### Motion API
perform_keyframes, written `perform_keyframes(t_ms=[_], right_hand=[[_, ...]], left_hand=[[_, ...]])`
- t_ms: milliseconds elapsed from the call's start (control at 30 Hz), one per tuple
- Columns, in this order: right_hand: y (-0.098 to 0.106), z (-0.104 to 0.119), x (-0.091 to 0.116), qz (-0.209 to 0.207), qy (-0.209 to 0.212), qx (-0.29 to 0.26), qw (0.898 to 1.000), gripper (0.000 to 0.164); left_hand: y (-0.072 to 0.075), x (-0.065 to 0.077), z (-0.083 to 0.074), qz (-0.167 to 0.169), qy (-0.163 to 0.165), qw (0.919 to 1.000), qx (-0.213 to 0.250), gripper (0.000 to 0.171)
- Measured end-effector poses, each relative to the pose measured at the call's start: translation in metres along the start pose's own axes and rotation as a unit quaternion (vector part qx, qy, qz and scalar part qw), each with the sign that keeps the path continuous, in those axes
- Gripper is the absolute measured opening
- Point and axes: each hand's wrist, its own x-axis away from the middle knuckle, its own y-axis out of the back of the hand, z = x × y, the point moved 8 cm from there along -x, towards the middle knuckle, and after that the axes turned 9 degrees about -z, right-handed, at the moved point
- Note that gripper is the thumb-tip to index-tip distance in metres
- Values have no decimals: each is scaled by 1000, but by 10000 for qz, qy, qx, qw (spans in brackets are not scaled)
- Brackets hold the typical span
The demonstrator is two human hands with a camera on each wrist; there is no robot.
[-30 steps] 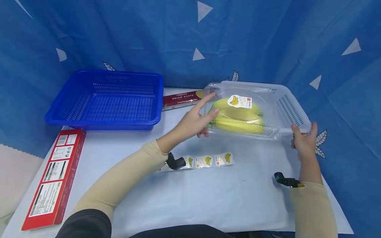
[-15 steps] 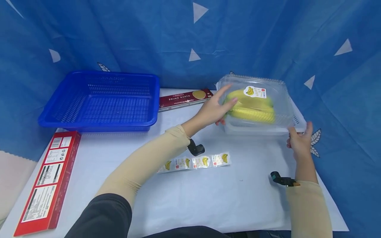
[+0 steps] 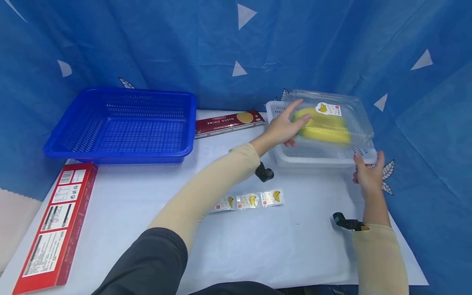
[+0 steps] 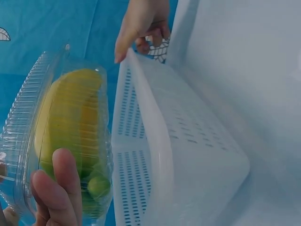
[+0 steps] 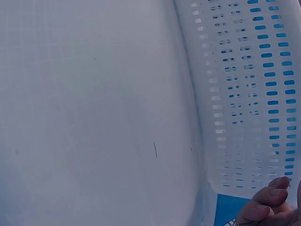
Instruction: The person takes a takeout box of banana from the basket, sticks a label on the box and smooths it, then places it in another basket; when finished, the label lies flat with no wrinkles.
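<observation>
My left hand [image 3: 283,129] grips the left end of a clear plastic clamshell box [image 3: 352,107] with yellow bananas [image 3: 324,133] inside. A banana sticker [image 3: 328,109] is on its lid. The box hangs tilted over the white perforated basket [image 3: 313,161]; the left wrist view shows it apart from the basket's near rim. Curled fingertips [image 4: 60,190] press the box's side there. At the basket's front right corner, my right hand [image 3: 370,177] pinches the rim between thumb and fingers. The right wrist view shows only part of this hand [image 5: 268,205] below the basket's slotted side [image 5: 244,136].
A blue perforated basket [image 3: 119,154] stands at the back left. Between the baskets lies a dark red spaghetti box [image 3: 229,123]. A long red box [image 3: 55,227] lies at the left edge. A strip of banana stickers [image 3: 248,201] lies mid-table. A blue curtain [image 3: 206,45] hangs behind.
My left hand has carried the banana box to the right, and it now lies further over the white basket, uncovering its left side. My right hand has stayed at the basket corner.
</observation>
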Motion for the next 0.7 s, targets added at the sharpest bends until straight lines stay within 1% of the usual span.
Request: perform_keyframes(t_ms=[167,367,467,567,700], right_hand=[[-1,-5,1,52,-119,-69,9999,99],[0,-7,1,37,-91,-147,9998,97],[0,-7,0,6,-6,-94,10000,97],[0,-5,-1,-20,55,-87,9999,98],[1,-4,-1,-77,72,-67,9999,98]], left_hand=[[-11,-8,2,-20,163,9999,-35,61],[-17,-15,8,-121,229,9997,26,62],[-22,-18,12,-175,304,9993,-98,62],[-28,-21,14,-192,390,9985,-335,62],[-36,-24,20,-123,502,9970,-573,62]])
